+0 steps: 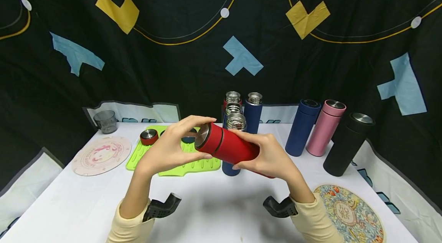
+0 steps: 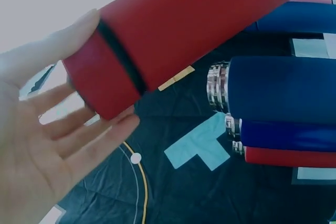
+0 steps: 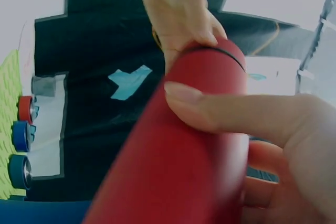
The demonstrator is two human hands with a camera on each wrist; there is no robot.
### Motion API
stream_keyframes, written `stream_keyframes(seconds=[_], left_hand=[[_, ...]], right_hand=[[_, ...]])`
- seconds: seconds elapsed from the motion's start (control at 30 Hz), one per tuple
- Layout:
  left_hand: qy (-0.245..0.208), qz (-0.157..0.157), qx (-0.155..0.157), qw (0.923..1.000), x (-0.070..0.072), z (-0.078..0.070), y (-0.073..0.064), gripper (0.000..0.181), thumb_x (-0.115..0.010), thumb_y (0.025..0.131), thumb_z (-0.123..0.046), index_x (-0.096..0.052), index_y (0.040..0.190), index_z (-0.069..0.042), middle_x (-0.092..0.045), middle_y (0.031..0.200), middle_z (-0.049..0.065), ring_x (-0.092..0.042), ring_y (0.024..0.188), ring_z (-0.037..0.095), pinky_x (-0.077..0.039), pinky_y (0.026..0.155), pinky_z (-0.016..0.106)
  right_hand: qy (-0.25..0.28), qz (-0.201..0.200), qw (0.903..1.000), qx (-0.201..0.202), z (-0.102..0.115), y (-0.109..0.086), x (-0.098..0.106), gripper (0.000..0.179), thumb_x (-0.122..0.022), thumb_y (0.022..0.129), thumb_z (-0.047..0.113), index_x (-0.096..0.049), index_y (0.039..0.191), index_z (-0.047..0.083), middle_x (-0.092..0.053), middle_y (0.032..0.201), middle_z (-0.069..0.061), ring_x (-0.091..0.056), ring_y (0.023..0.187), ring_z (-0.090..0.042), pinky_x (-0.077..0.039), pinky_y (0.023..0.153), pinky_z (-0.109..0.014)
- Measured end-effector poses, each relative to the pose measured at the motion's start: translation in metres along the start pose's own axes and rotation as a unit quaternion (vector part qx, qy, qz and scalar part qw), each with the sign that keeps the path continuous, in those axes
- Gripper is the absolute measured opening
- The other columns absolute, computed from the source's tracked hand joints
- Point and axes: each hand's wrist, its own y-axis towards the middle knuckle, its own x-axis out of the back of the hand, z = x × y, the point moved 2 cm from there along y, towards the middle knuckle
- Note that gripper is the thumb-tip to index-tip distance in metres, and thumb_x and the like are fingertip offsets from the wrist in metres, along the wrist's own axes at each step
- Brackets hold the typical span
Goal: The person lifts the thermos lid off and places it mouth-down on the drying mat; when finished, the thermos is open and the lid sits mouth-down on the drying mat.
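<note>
A red thermos flask (image 1: 236,147) is held tilted above the table, its lid end to the left and raised. My left hand (image 1: 169,147) pinches the red lid (image 1: 211,138) with its steel top, thumb below and fingers above in the head view. The flask's body is gripped by my right hand (image 1: 267,156), the thumb lying along its side in the right wrist view. A dark seam (image 2: 123,56) runs between lid and body; the lid sits on the flask. The flask's base is partly hidden behind the right hand.
Several lidless flasks (image 1: 254,112) stand behind the hands. Lidded blue (image 1: 302,128), pink (image 1: 324,130) and black (image 1: 347,145) flasks stand at right. A green mat (image 1: 172,170) bears loose lids, including a red one (image 1: 149,137). Left are a grey cup (image 1: 106,121) and round mat (image 1: 102,155); a patterned mat (image 1: 350,212) lies right.
</note>
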Motion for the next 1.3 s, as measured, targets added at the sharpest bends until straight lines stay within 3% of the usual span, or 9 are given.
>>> stream_keyframes(seconds=[0.17, 0.3, 0.4, 0.5, 0.63, 0.8, 1.0, 1.17, 1.3], left_hand=[[-0.04, 0.032, -0.054, 0.9972, 0.0, -0.001, -0.001, 0.064, -0.086, 0.073, -0.016, -0.059, 0.13, -0.017, -0.054, 0.133, -0.001, -0.049, 0.121, 0.017, -0.056, 0.082, 0.032], [-0.036, 0.018, -0.058, 0.9975, 0.0, -0.001, 0.0, 0.063, -0.087, 0.071, -0.016, -0.061, 0.129, -0.017, -0.057, 0.129, 0.0, -0.052, 0.116, 0.017, -0.056, 0.081, 0.032], [-0.012, -0.01, -0.026, 0.9995, 0.0, -0.001, 0.0, 0.061, -0.087, 0.072, -0.021, -0.061, 0.127, -0.018, -0.06, 0.124, -0.002, -0.057, 0.107, 0.015, -0.057, 0.077, 0.03], [0.014, -0.034, 0.031, 0.9988, -0.002, -0.001, 0.001, 0.056, -0.084, 0.075, -0.028, -0.061, 0.125, -0.019, -0.063, 0.115, -0.004, -0.06, 0.098, 0.014, -0.057, 0.071, 0.027], [0.026, -0.036, 0.072, 0.9964, -0.005, 0.001, 0.001, 0.056, -0.082, 0.077, -0.035, -0.059, 0.126, -0.02, -0.062, 0.114, -0.005, -0.06, 0.096, 0.013, -0.057, 0.071, 0.025], [-0.003, 0.006, 0.014, 0.9999, -0.003, 0.001, 0.001, 0.066, -0.086, 0.073, -0.025, -0.056, 0.132, -0.021, -0.057, 0.127, -0.006, -0.055, 0.109, 0.014, -0.056, 0.08, 0.03], [-0.055, 0.042, -0.05, 0.9963, -0.001, -0.002, 0.001, 0.067, -0.086, 0.071, -0.013, -0.058, 0.132, -0.019, -0.052, 0.136, -0.002, -0.05, 0.12, 0.017, -0.055, 0.083, 0.033], [-0.047, 0.031, -0.052, 0.9971, -0.001, -0.001, 0.001, 0.065, -0.086, 0.072, -0.013, -0.059, 0.13, -0.018, -0.054, 0.134, -0.001, -0.05, 0.12, 0.018, -0.056, 0.082, 0.034], [-0.025, 0.001, -0.006, 0.9997, -0.002, 0.0, 0.0, 0.064, -0.086, 0.073, -0.02, -0.058, 0.13, -0.021, -0.058, 0.125, -0.004, -0.055, 0.109, 0.016, -0.057, 0.077, 0.031]], right_hand=[[0.015, 0.035, 0.9993, -0.007, -0.002, -0.002, 0.004, 0.076, -0.091, 0.066, 0.023, -0.058, 0.134, 0.022, -0.069, 0.107, 0.007, -0.063, 0.093, -0.011, -0.057, 0.074, -0.029], [0.008, 0.028, 0.9996, 0.001, 0.0, -0.002, 0.003, 0.078, -0.091, 0.066, 0.019, -0.057, 0.136, 0.022, -0.068, 0.112, 0.005, -0.063, 0.095, -0.013, -0.056, 0.075, -0.029], [-0.032, 0.006, 0.9993, 0.016, 0.002, -0.002, 0.002, 0.08, -0.091, 0.064, 0.017, -0.057, 0.136, 0.021, -0.067, 0.117, 0.003, -0.063, 0.097, -0.015, -0.056, 0.077, -0.029], [-0.084, -0.021, 0.9958, 0.029, 0.006, -0.002, 0.0, 0.08, -0.092, 0.064, 0.016, -0.057, 0.136, 0.019, -0.065, 0.122, -0.002, -0.065, 0.102, -0.021, -0.056, 0.08, -0.032], [-0.116, -0.036, 0.9919, 0.037, 0.008, -0.002, 0.0, 0.08, -0.092, 0.064, 0.016, -0.057, 0.136, 0.017, -0.064, 0.125, -0.006, -0.064, 0.106, -0.026, -0.056, 0.081, -0.037], [-0.068, -0.012, 0.997, 0.033, 0.003, -0.002, 0.002, 0.081, -0.092, 0.064, 0.015, -0.057, 0.136, 0.018, -0.066, 0.121, -0.002, -0.064, 0.101, -0.02, -0.056, 0.08, -0.032], [0.018, 0.028, 0.9995, 0.004, -0.004, -0.002, 0.005, 0.078, -0.091, 0.065, 0.018, -0.057, 0.136, 0.019, -0.067, 0.113, 0.003, -0.062, 0.096, -0.014, -0.056, 0.076, -0.029], [0.014, 0.023, 0.9996, 0.01, -0.004, -0.002, 0.004, 0.079, -0.091, 0.065, 0.017, -0.057, 0.136, 0.02, -0.067, 0.115, 0.003, -0.063, 0.097, -0.014, -0.056, 0.077, -0.029], [-0.034, 0.001, 0.999, 0.03, -0.002, -0.001, 0.002, 0.08, -0.091, 0.065, 0.015, -0.056, 0.137, 0.019, -0.065, 0.121, 0.001, -0.063, 0.1, -0.016, -0.056, 0.08, -0.03]])
